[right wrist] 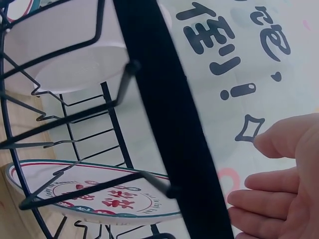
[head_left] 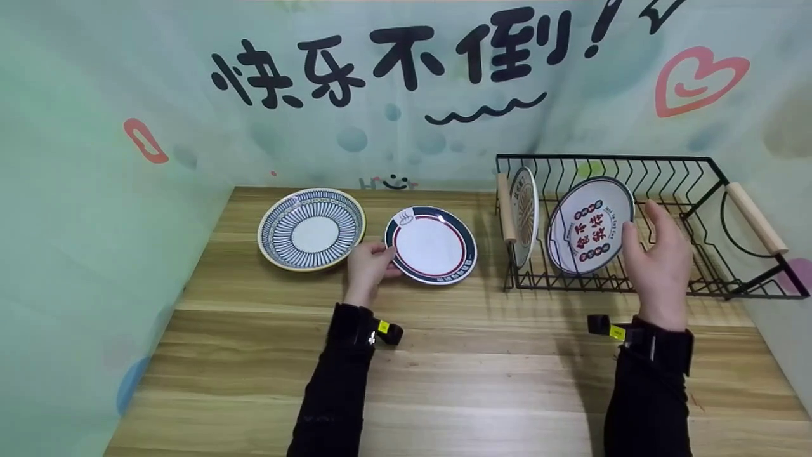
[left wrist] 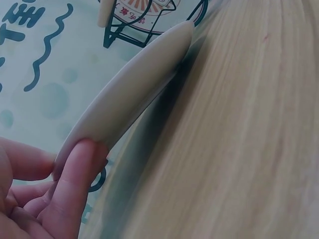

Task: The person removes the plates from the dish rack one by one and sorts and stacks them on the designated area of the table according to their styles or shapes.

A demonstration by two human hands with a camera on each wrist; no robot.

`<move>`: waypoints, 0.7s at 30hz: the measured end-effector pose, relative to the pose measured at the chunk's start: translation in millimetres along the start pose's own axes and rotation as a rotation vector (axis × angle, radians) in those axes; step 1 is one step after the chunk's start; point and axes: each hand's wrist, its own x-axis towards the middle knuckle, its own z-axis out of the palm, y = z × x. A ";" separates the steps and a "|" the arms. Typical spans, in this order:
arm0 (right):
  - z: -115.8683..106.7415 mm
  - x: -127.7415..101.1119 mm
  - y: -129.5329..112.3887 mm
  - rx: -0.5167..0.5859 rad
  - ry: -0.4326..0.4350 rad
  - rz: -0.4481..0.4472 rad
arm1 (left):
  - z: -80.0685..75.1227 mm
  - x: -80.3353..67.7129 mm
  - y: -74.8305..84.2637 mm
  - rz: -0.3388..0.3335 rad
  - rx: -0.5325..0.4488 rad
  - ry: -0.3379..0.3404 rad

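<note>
My left hand (head_left: 371,266) pinches the left edge of a white plate (head_left: 430,246) with a dark blue rim and a red ring. Seen from the left wrist, that plate (left wrist: 132,87) is tilted, its held edge raised off the wood. My right hand (head_left: 663,266), fingers extended and thumb apart, is at the front of a black wire dish rack (head_left: 634,289). Just left of it, a white plate with red characters (head_left: 590,225) leans in the rack. In the right wrist view the right hand (right wrist: 279,184) grips nothing.
A blue-and-white patterned dish (head_left: 315,238) with a yellowish rim sits on the wooden table (head_left: 444,381), left of the held plate. Another plate (head_left: 524,216) stands upright at the rack's left end. Wooden handles (head_left: 756,218) flank the rack, and a printed cloth (head_left: 380,146) hangs behind.
</note>
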 end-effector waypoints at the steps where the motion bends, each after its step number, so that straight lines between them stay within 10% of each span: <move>1: 0.0 0.0 0.2 0.000 -0.004 0.001 | 0.1 0.2 -0.2 -0.006 -0.002 -0.002; 9: -0.6 0.0 2.9 -0.005 -0.047 0.036 | -0.2 -0.5 1.0 -0.028 0.035 -0.023; 21: 1.4 2.0 8.2 -0.021 -0.046 0.037 | -4.3 -7.3 10.3 0.039 0.375 -0.011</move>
